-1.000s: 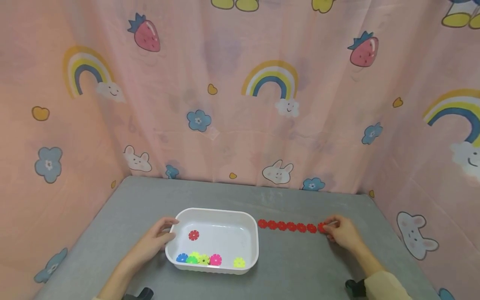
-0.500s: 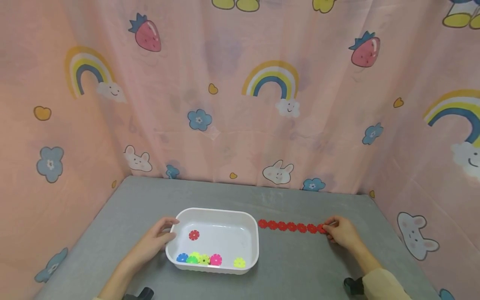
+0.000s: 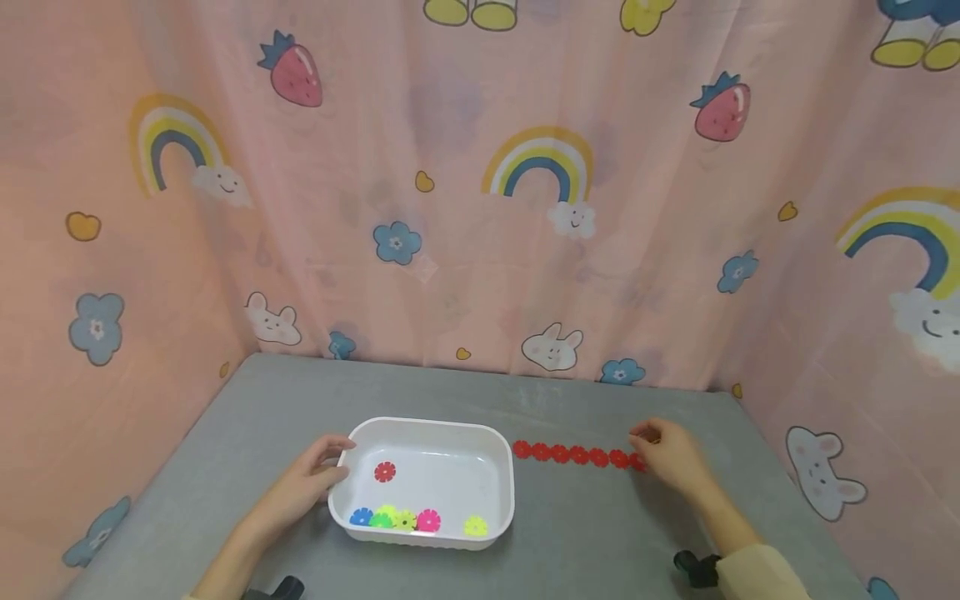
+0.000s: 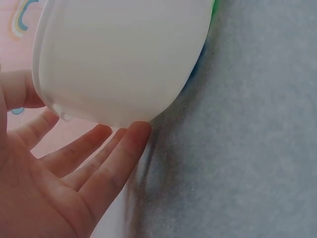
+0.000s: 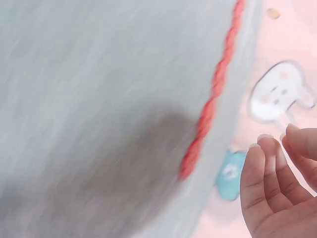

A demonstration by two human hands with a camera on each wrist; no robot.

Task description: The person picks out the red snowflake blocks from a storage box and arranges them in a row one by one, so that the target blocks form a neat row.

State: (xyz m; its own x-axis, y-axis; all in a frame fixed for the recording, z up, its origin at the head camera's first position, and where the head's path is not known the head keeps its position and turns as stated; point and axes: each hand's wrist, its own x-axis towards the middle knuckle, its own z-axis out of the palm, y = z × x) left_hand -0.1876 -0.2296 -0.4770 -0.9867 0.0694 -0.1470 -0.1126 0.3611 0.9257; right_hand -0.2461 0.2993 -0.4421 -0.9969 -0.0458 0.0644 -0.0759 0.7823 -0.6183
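A white plastic basin (image 3: pixel 435 457) sits on the grey table, and my left hand (image 3: pixel 300 482) grips its left end. In the left wrist view one digit (image 4: pixel 22 89) reaches behind the rim while the other fingers touch the outer wall. Right of the basin lies a straight chain of red snowflake building discs (image 3: pixel 579 455), joined edge to edge; edge-on it resembles a twisted red strip in the right wrist view. My right hand (image 3: pixel 671 457) hovers above the chain's right end, fingers loosely bent with nothing between them. It covers part of the last disc in the head view.
Inside the basin are a lone red disc (image 3: pixel 385 472), a blue disc (image 3: pixel 362 517), a pink disc (image 3: pixel 429 521), a yellow disc (image 3: pixel 476 526) and a cluster of green and yellow ones. A pink printed curtain (image 3: pixel 450 275) encloses the table's back and sides.
My right hand has let go of the red chain's end disc and lifted slightly up and left. The chain stays on the table. My left hand keeps its place on the basin.
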